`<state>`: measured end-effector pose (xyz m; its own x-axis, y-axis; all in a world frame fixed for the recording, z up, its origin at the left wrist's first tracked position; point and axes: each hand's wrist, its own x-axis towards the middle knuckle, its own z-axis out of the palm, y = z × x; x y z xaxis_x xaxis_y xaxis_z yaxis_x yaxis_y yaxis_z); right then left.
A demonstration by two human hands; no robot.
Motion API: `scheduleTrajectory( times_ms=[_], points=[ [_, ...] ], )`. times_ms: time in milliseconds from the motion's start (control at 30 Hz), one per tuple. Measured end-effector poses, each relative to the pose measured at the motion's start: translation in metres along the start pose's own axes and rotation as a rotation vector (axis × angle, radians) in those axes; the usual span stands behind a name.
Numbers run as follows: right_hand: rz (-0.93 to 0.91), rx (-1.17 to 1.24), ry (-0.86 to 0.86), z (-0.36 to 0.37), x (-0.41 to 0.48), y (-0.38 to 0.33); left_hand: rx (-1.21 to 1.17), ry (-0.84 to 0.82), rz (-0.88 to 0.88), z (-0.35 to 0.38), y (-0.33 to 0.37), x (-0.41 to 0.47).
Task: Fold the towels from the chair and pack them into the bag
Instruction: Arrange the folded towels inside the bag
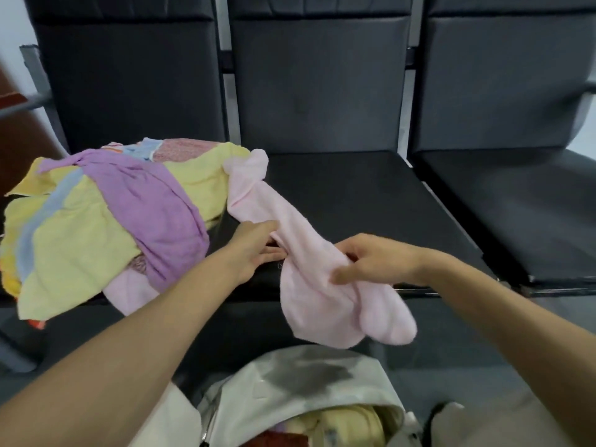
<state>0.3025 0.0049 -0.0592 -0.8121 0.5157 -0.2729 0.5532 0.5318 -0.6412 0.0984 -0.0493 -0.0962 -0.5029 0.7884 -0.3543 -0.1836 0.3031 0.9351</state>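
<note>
1. A pale bag [306, 398] lies open at the bottom edge, with a yellow towel [348, 421] inside.
2. Above it, the right hand [377, 262] has its fingers curled round a bunched pink towel [309, 285], whose lower end hangs over the bag.
3. The left hand [251, 250] pinches the same towel between thumb and straight fingers.
4. Left of both, a loose pile of towels [80, 240], with a purple towel [154, 201] on top, covers the left seat of the black bench [338, 188].

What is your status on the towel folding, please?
Right hand grips pink towel, left hand pinches it farther along. Towel bunched, unfolded, over middle seat. Towel pile alongside; bag below, partly filled.
</note>
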Motion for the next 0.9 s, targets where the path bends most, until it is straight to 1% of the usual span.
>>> scheduleTrajectory(
  times_ms=[133, 233, 300, 367, 500, 567, 633, 733, 800, 833, 900],
  points=[
    [0.066, -0.027, -0.142, 0.009, 0.0, 0.016, 0.148, 0.125, 0.028, 0.016, -0.008, 0.008],
    [0.135, 0.154, -0.171, 0.01, 0.003, 0.023, 0.153, 0.166, 0.029, 0.022, -0.01, 0.007],
    [0.162, 0.259, -0.132, 0.008, 0.006, 0.026, 0.172, 0.14, 0.034, 0.025, -0.01, 0.003],
    [0.205, 0.302, -0.041, 0.008, 0.011, 0.028, 0.214, 0.088, 0.03, 0.025, -0.01, -0.004],
    [0.291, 0.337, 0.102, 0.012, 0.027, 0.024, 0.384, -0.062, -0.022, 0.014, -0.005, -0.02],
    [0.309, 0.3, 0.164, 0.016, 0.036, 0.017, 0.485, -0.11, -0.035, 0.006, -0.006, -0.026],
    [0.3, 0.178, 0.21, 0.022, 0.043, 0.009, 0.525, -0.108, -0.019, -0.002, -0.008, -0.028],
    [0.243, -0.006, 0.235, 0.029, 0.051, 0.001, 0.521, -0.073, 0.02, -0.012, -0.01, -0.032],
    [0.238, 0.027, 0.239, 0.03, 0.056, -0.002, 0.487, -0.028, 0.029, -0.02, -0.011, -0.032],
    [0.242, 0.089, 0.247, 0.029, 0.058, -0.004, 0.463, -0.004, 0.032, -0.024, -0.011, -0.031],
    [0.247, 0.303, 0.292, 0.027, 0.057, -0.008, 0.392, 0.015, 0.032, -0.032, -0.009, -0.029]
  ],
)
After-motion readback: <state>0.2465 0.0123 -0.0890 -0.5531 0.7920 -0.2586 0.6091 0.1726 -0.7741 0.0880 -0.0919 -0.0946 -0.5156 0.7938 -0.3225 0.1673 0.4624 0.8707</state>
